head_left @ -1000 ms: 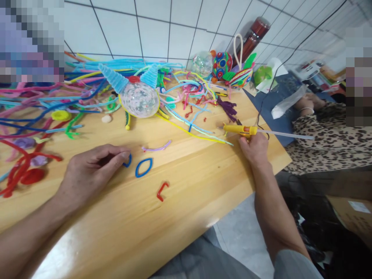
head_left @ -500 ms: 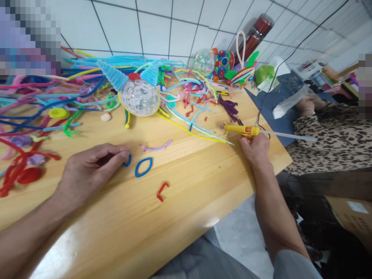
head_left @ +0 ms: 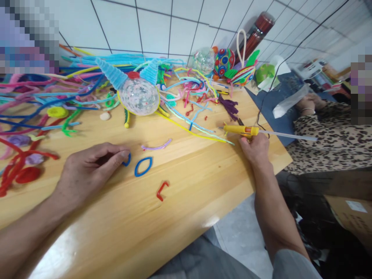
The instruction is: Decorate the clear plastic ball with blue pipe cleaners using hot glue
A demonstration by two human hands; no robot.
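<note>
Between the thumb and fingers of my left hand (head_left: 94, 168) is a small bent blue pipe cleaner (head_left: 127, 160), partly hidden by the fingertips. Just right of it, a blue pipe-cleaner loop (head_left: 143, 166) lies on the wooden table (head_left: 186, 217). A purple pipe-cleaner piece (head_left: 157, 146) and a bent red one (head_left: 162, 191) lie close by. My right hand (head_left: 257, 149) is wrapped round a yellow glue gun (head_left: 240, 130) near the table's right edge. Its nozzle points left, and a long clear glue stick (head_left: 290, 135) sticks out of its back.
A clear ball with blue pipe-cleaner ears (head_left: 139, 97) stands behind my hands. Tangled pipe cleaners (head_left: 43, 100) cover the left and back. A decorated ball (head_left: 224, 62) and a red flask (head_left: 257, 33) stand by the tiled wall. At right sits a person in a leopard-print sleeve (head_left: 328, 128).
</note>
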